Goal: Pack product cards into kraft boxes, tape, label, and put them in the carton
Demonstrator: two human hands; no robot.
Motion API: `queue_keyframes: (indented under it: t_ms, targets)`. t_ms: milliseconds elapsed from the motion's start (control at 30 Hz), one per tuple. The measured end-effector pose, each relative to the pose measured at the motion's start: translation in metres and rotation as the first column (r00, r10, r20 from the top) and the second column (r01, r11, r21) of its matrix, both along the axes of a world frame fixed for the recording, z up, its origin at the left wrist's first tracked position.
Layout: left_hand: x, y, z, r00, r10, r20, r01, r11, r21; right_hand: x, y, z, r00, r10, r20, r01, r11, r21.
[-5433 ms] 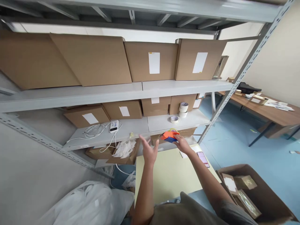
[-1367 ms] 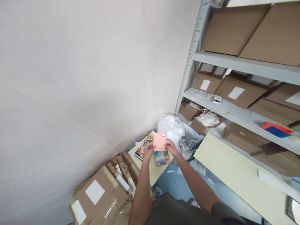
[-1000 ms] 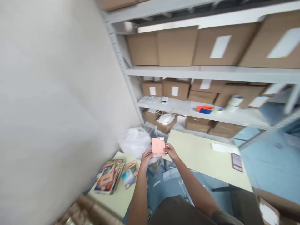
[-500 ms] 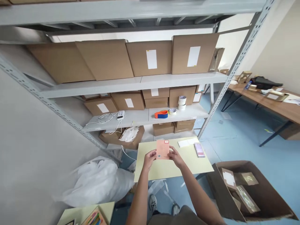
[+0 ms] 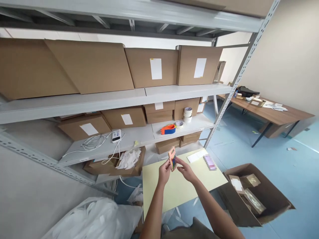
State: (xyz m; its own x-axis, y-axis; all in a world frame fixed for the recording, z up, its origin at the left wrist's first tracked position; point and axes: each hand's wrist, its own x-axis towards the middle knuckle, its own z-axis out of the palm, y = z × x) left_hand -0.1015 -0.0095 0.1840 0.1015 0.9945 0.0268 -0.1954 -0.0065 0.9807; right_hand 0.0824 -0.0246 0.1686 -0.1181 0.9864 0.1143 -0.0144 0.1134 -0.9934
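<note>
A small pink book [image 5: 172,158] with a colourful face is tilted nearly edge-on above the pale yellow table [image 5: 159,192]. My left hand [image 5: 164,172] grips its lower left side between thumb and fingers. At the right edge is my right hand [image 5: 186,171], its fingers apart and a fingertip at or against the cover. To the right, a white strip [image 5: 196,156] and a pixelated pink-purple item [image 5: 210,162] lie on the table.
Ahead, a grey metal rack [image 5: 184,91] holds cardboard boxes [image 5: 152,68], tape rolls [image 5: 188,112], an orange-blue tape dispenser [image 5: 168,129] and a cabled power strip [image 5: 116,136]. A large open carton [image 5: 231,205] stands right, a white plastic bag [image 5: 99,219] lower left.
The book has turned from its flat pink back with a barcode to a tilted, near edge-on pose. My right hand's fingers have loosened from it. The view has shifted.
</note>
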Motion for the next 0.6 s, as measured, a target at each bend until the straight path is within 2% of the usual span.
queue_keyframes:
  t_ms: [67,100,133,267,367,433,467,600]
  targets:
    - [-0.017,0.009,-0.001,0.995,-0.038,0.097,0.043,0.998,-0.042,0.003,0.008,-0.003,0.982,-0.186,-0.016,0.184,0.980,-0.071]
    - [-0.024,0.013,-0.002,0.990,-0.051,0.130,0.061,0.996,-0.070,0.006,0.011,-0.003,0.974,-0.226,-0.036,0.221,0.969,-0.113]
    - [-0.029,0.016,-0.002,0.987,-0.059,0.150,0.075,0.992,-0.097,0.008,0.013,-0.003,0.974,-0.215,-0.069,0.203,0.967,-0.152]
    - [-0.033,0.024,-0.004,0.986,-0.061,0.154,0.086,0.984,-0.156,0.013,0.017,0.004,0.968,-0.029,-0.248,-0.028,0.974,-0.223]
    - [-0.023,0.028,-0.002,0.997,0.071,0.032,-0.066,0.987,-0.147,0.020,0.018,0.014,0.956,-0.047,-0.291,-0.024,0.971,-0.238]
    - [-0.010,0.028,0.002,0.977,0.184,-0.103,-0.193,0.978,-0.082,0.025,0.019,0.022,0.958,-0.048,-0.283,-0.015,0.976,-0.215]
    - [-0.001,0.028,0.005,0.967,0.203,-0.152,-0.212,0.976,-0.044,0.026,0.020,0.026,0.962,-0.035,-0.271,-0.018,0.982,-0.190]
    - [0.032,0.024,0.016,0.979,0.063,-0.192,-0.062,0.998,0.013,0.027,0.022,0.034,0.980,0.103,-0.172,-0.110,0.993,-0.031]
